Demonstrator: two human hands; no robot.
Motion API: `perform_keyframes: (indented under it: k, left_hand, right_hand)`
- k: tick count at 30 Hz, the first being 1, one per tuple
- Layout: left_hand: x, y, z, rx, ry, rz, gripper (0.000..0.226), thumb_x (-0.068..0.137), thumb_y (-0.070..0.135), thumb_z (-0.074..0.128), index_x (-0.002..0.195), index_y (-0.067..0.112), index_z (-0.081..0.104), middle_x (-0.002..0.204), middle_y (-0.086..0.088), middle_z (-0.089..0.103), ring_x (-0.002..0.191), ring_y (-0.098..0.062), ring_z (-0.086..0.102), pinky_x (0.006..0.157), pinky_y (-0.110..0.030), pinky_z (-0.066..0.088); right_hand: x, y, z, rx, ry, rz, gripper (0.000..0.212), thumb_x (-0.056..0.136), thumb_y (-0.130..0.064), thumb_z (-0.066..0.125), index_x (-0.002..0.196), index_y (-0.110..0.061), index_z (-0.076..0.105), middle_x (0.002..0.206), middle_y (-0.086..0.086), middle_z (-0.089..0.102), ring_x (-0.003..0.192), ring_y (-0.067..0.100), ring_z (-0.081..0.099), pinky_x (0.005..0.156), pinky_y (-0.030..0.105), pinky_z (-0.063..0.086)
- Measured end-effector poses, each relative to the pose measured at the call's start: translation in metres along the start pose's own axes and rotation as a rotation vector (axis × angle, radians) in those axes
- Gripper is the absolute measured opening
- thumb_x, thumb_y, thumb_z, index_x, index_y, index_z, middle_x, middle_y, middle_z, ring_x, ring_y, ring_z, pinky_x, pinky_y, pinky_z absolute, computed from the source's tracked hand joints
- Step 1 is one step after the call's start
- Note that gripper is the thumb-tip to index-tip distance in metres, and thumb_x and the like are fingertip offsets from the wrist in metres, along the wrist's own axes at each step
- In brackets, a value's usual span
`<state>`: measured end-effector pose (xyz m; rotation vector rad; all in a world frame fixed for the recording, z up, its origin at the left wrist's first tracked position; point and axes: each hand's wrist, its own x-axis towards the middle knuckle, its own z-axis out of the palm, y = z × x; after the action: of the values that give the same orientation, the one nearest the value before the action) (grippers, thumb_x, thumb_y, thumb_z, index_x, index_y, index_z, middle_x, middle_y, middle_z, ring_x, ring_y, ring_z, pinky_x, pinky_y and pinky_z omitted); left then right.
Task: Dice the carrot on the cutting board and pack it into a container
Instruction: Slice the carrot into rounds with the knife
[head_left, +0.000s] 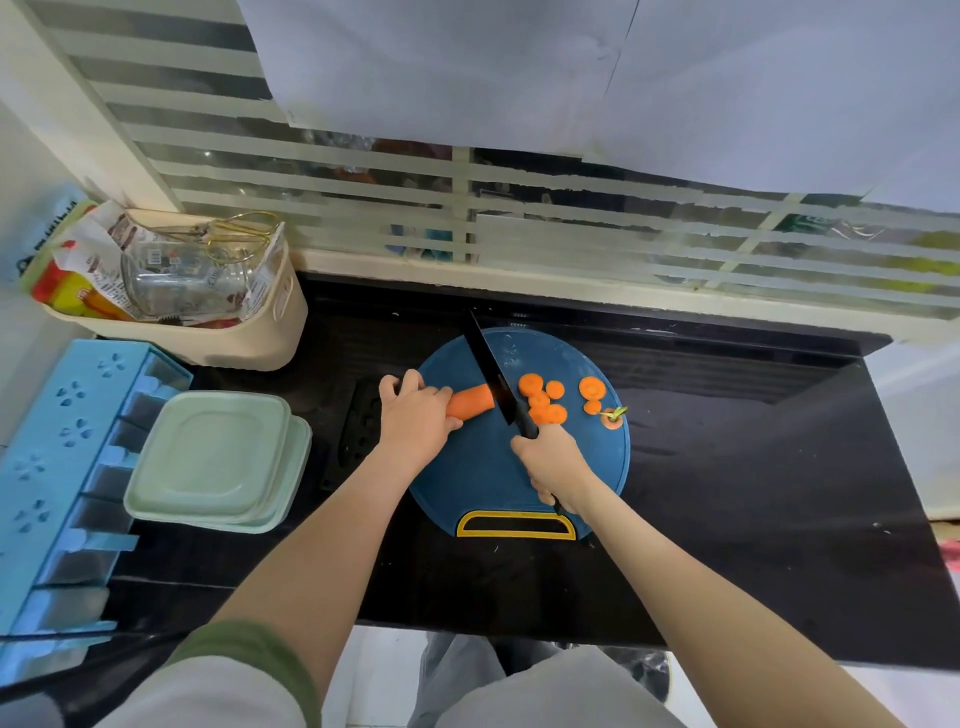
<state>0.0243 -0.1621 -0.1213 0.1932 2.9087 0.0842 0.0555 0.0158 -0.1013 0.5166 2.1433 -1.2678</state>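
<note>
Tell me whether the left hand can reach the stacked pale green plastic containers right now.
Probably yes, once the left hand releases the orange carrot: the pale green containers sit close beside it, only a flat black object between.

Containers (218, 462) and basket (249, 332) left of board (467, 483)

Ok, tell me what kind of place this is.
Probably a home kitchen: a dark countertop under a window, a blue cutting board with a half-sliced carrot and knife, and stacked green food containers beside it.
</note>
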Motion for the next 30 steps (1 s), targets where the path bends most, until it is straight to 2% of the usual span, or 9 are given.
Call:
perform_keyframes:
  k: [6,10,16,19,25,30]
  left_hand:
    - [0.002,0.003,0.002,-0.026,0.003,-0.003,0.037,0.097,0.045,0.044,0.124,0.022,0.053,0.117,0.004,0.063,0.118,-0.021,0.035,0.096,-0.041,0.019]
    - [0.002,0.001,0.003,-0.021,0.005,0.0,0.036,0.097,0.046,0.044,0.122,0.021,0.054,0.116,0.004,0.063,0.118,-0.022,0.036,0.097,-0.041,0.021]
    - [0.002,-0.001,0.004,-0.009,0.006,0.017,0.037,0.097,0.045,0.044,0.122,0.021,0.053,0.115,0.003,0.063,0.117,-0.022,0.037,0.094,-0.04,0.022]
    - [0.004,-0.002,0.005,-0.013,0.009,0.024,0.037,0.097,0.046,0.044,0.122,0.021,0.053,0.115,0.004,0.063,0.117,-0.022,0.036,0.093,-0.04,0.021]
    - [0.006,-0.003,0.006,-0.002,0.005,0.042,0.039,0.096,0.047,0.043,0.123,0.02,0.053,0.115,0.004,0.063,0.115,-0.021,0.036,0.089,-0.039,0.016]
    - [0.004,-0.003,0.007,0.002,0.004,0.044,0.04,0.097,0.047,0.043,0.124,0.02,0.052,0.118,0.004,0.063,0.117,-0.021,0.035,0.092,-0.04,0.016]
  right_hand:
    - [0.001,-0.006,0.017,-0.081,0.047,-0.031,0.027,0.092,-0.014,0.046,0.067,-0.012,0.038,0.06,0.004,0.037,0.049,0.018,0.032,0.044,0.023,0.028]
    - [0.002,-0.005,0.026,-0.164,0.089,-0.052,0.025,0.094,-0.014,0.047,0.068,-0.011,0.045,0.064,0.003,0.046,0.052,0.017,0.041,0.046,0.025,0.034]
    - [0.008,-0.004,0.039,-0.154,0.122,-0.011,0.017,0.093,-0.015,0.048,0.078,-0.008,0.049,0.073,0.005,0.052,0.065,0.023,0.051,0.051,0.025,0.037]
    - [0.012,-0.006,0.042,-0.155,0.132,0.015,0.021,0.093,-0.017,0.049,0.074,-0.012,0.045,0.073,0.005,0.051,0.069,0.027,0.053,0.05,0.024,0.038]
    - [0.022,-0.005,0.041,-0.177,0.121,0.046,0.026,0.094,-0.015,0.048,0.069,-0.013,0.039,0.068,0.005,0.048,0.056,0.021,0.048,0.048,0.024,0.038]
    - [0.027,-0.004,0.043,-0.176,0.12,0.057,0.029,0.094,-0.014,0.048,0.068,-0.014,0.037,0.066,0.004,0.045,0.054,0.017,0.044,0.046,0.023,0.034]
